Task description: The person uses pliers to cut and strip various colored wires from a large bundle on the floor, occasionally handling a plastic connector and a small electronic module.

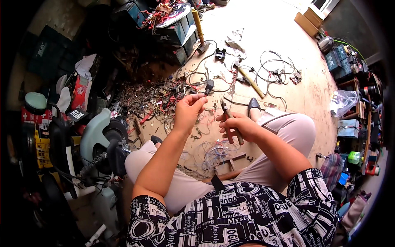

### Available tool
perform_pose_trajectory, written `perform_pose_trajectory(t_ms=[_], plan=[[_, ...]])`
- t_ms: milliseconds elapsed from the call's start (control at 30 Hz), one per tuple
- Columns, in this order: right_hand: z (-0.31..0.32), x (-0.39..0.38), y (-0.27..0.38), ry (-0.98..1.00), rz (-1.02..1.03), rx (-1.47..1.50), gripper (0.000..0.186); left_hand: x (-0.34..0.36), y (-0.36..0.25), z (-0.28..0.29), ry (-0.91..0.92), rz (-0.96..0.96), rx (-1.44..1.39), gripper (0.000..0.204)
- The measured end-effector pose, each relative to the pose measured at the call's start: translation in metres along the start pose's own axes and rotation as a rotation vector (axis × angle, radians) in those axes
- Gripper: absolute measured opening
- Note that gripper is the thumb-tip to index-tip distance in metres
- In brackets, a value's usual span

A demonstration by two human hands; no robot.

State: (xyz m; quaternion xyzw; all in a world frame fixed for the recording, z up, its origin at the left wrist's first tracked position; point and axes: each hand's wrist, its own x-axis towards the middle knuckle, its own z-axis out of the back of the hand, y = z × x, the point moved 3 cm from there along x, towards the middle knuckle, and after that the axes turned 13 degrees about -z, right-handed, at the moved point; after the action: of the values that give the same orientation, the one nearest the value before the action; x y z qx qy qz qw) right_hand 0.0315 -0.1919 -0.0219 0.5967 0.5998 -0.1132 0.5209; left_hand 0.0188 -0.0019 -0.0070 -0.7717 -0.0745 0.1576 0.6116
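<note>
Between the thumb and fingertips of my left hand (pixel 188 110) is a small dark connector (pixel 209 87) with a short lead, held up near the middle of the view. My right hand (pixel 240 125) grips a pair of pliers (pixel 230 132), their metal tip pointing up and slightly left, below and right of the connector but apart from it. Beneath my hands, thin loose wires (pixel 210 154) and small scraps lie on the floor. Beyond them, black cables (pixel 269 75) lie in loops beside a hammer-like tool (pixel 251 82) with a long yellowish handle.
I sit between clutter: stacked dark boxes (pixel 173 33) at the upper left, a grey-green scooter body (pixel 94 148) at my left, a crowded shelf (pixel 362 123) on the right, and cardboard boxes (pixel 306 22) at the back. Heaped wire scraps (pixel 150 99) spread left of centre.
</note>
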Motion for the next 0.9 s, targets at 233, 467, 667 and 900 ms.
perform_pose_trajectory(t_ms=[233, 467, 667, 900], plan=[[-0.004, -0.002, 0.006, 0.044, 0.012, -0.181, 0.048, -0.002, 0.007, -0.002, 0.094, -0.163, 0.321, 0.015], [-0.003, -0.005, 0.011, 0.030, -0.015, -0.187, 0.048, -0.004, 0.002, -0.008, 0.108, -0.195, 0.403, 0.015], [-0.002, -0.010, 0.016, 0.048, -0.042, -0.227, 0.045, -0.006, -0.002, -0.009, 0.134, -0.164, 0.434, 0.012], [-0.002, -0.013, 0.019, 0.071, -0.070, -0.155, 0.040, -0.012, -0.020, -0.015, 0.137, -0.413, 0.676, 0.009]])
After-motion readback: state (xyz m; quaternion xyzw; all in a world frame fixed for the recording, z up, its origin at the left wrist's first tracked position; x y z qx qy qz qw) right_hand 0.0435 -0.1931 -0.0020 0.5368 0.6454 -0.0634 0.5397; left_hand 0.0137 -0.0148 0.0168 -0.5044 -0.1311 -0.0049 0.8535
